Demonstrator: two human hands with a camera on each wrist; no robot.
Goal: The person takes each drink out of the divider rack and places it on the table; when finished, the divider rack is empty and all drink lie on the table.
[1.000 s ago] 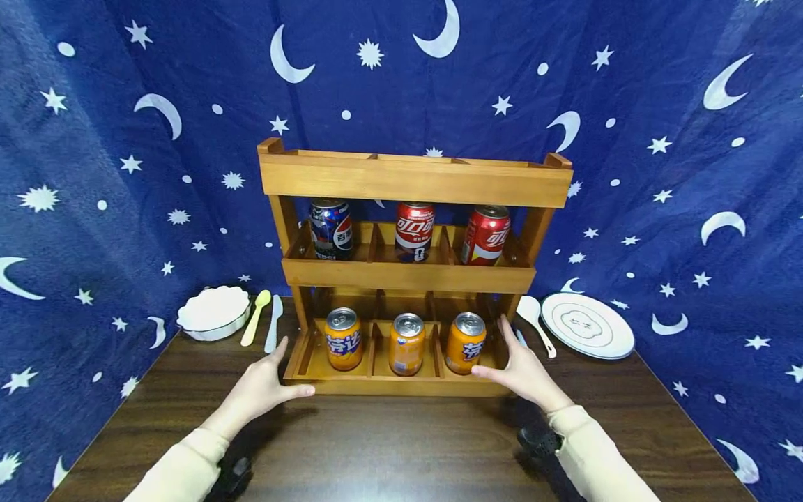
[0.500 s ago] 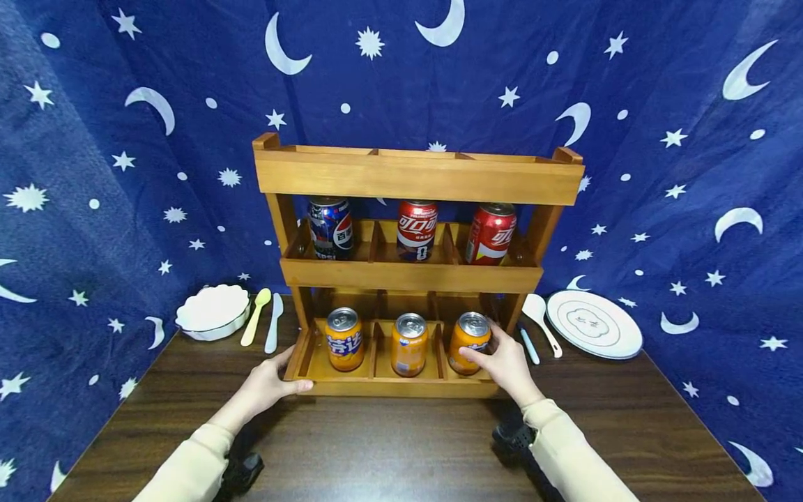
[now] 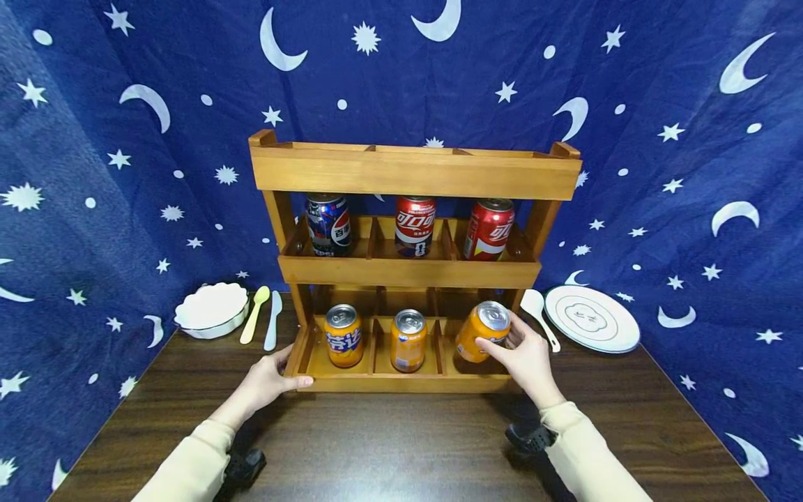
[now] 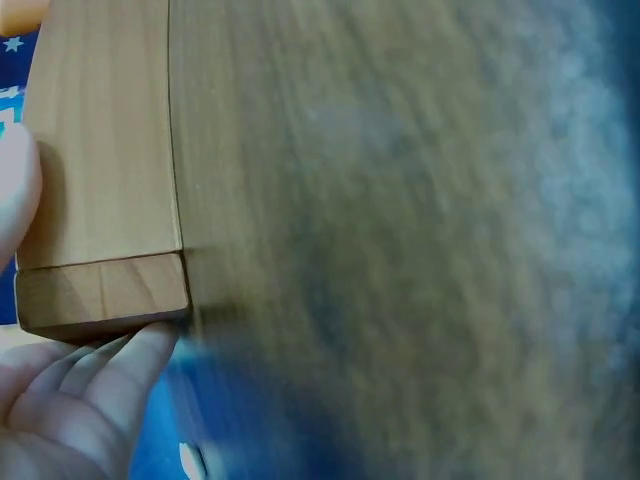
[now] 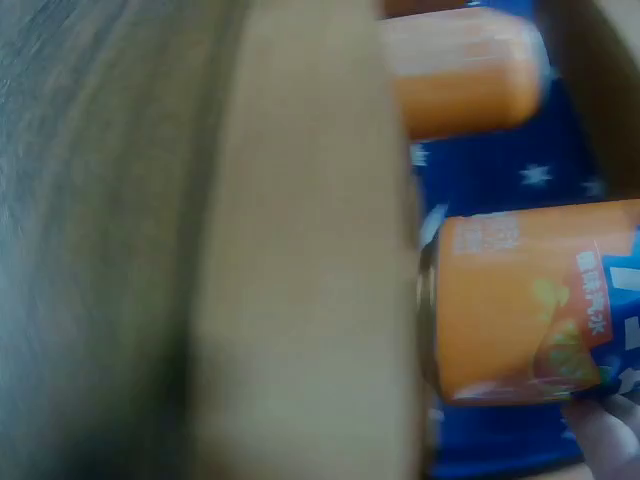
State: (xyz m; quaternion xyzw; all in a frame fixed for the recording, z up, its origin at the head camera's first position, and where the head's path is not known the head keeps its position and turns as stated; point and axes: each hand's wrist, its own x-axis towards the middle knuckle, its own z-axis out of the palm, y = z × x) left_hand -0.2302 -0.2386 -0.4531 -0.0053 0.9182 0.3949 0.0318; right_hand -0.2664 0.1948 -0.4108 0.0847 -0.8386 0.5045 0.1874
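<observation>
Blue cloth [image 3: 376,77] patterned with white moons and stars hangs behind the scene as you work at a brown, wood-grained desk [image 3: 376,446]. Before you stands a three-tiered wooden rack [image 3: 414,174], divided into compartments. To its right, a white plate [image 3: 580,335] bears a line drawing at its centre.

Your left hand [image 3: 263,385] holds the rack's lower left corner, its fingers against the end and its thumb on the front board. Your right hand [image 3: 530,359] grips an orange can [image 3: 477,335], fingers and thumb clamped on its sides; the can tilts, top leaning right, above the lower tier's right-hand compartment, a shadow beneath it.

Well to the left of the rack sits a white fluted bowl [image 3: 216,330]. On the middle tier, a dark blue can [image 3: 327,226] stands left of a red can [image 3: 415,229] and another red can [image 3: 491,230]. Below, a second orange can [image 3: 343,338] stands upright in the left compartment and a third orange can [image 3: 408,341] in the centre.

Near the plate lies a white spoon [image 3: 532,303]; near the bowl, a pale blue knife [image 3: 272,321] and a yellow spoon [image 3: 254,317].
</observation>
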